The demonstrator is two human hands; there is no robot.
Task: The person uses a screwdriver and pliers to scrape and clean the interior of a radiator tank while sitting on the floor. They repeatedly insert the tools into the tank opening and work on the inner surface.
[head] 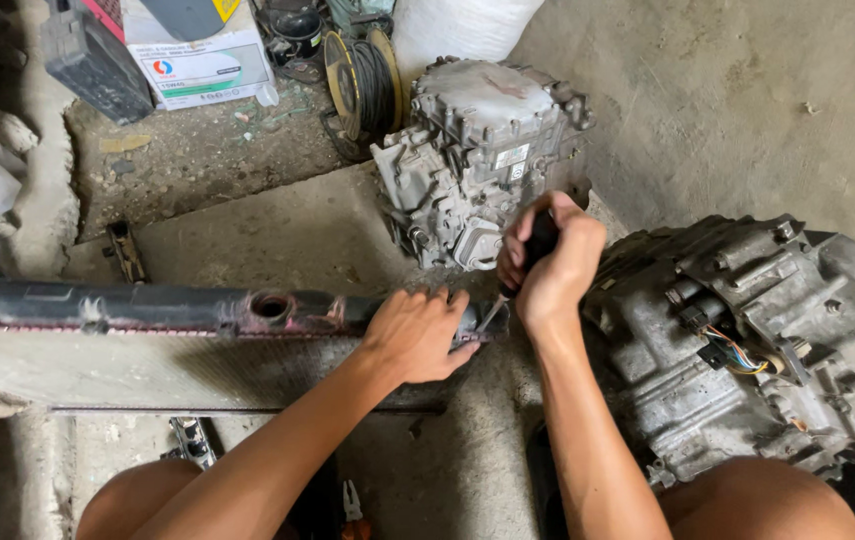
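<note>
Firmly, right hand [555,262] grips screwdriver [532,262]; left hand [419,335] steadies radiator [147,340].

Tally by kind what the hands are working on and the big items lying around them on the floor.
Radiators: 1, the radiator under the left hand
Screwdrivers: 1, the screwdriver gripped by the right hand
Metal drivetrain housings: 2, the grey housing and the larger housing
Cable reels: 1, the cable reel
Cardboard boxes: 1, the box
Total: 6

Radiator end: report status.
Left hand flat on radiator. Right hand gripping screwdriver, tip at tank edge. Gearbox close right.
</note>
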